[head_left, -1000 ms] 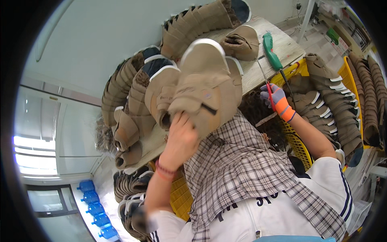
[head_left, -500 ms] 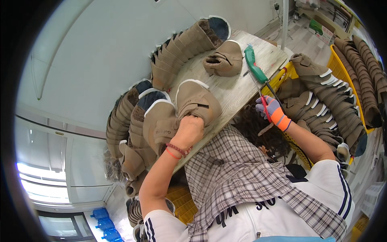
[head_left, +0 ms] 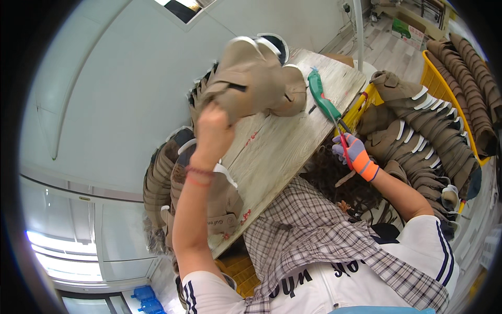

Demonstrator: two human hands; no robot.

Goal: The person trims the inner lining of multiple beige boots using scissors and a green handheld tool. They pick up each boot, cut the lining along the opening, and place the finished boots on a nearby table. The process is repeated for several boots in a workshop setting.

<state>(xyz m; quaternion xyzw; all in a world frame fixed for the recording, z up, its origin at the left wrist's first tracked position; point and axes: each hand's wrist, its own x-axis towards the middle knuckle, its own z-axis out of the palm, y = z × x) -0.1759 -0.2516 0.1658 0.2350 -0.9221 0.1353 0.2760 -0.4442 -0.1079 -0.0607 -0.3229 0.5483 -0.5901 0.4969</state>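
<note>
Tan boot [head_left: 246, 83] is held up over the far table [head_left: 282, 152], gripped by the bare left hand [head_left: 212, 125]; the gloved right hand [head_left: 355, 154] clasps red-handled scissors [head_left: 346, 152].

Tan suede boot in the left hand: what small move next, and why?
Probably lower the tan suede boot onto the bare wooden tabletop: the left hand holds it aloft, while the gloved right hand waits with red-handled scissors at the table's edge.

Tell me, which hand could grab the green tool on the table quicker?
Probably the right hand: gloved, it sits just beside the green tool. The left hand is busy holding up a tan boot.
</note>
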